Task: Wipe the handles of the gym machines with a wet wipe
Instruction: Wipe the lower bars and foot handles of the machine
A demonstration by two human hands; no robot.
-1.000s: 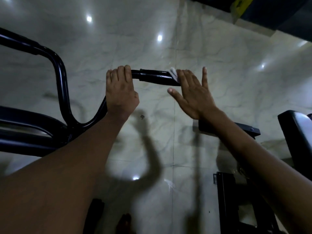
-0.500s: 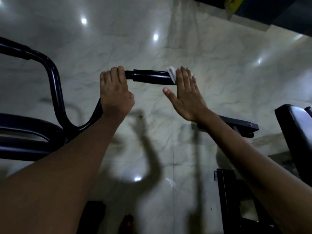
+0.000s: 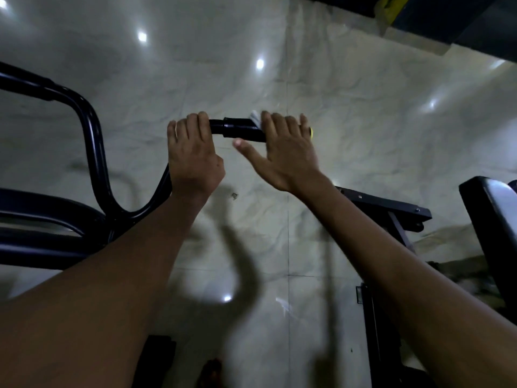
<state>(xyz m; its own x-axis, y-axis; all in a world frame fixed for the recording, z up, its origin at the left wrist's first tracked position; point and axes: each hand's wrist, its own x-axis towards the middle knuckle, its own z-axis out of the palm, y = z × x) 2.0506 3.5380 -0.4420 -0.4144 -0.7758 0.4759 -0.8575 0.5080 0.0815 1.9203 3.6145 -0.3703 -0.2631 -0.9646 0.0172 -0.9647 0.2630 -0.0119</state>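
At the end of the handle [image 3: 240,129], a white wipe [image 3: 255,118] is pressed against the grip by the right hand [image 3: 285,152], its fingers laid over the bar and the thumb held out clear. Further along, the bare tube is clasped by the left hand [image 3: 193,155], fingers curled over it. A yellow end cap [image 3: 310,132] shows just past the right fingers. By the look of it, wiping is under way; the other handles of the machine [image 3: 56,214] are judged still to be done.
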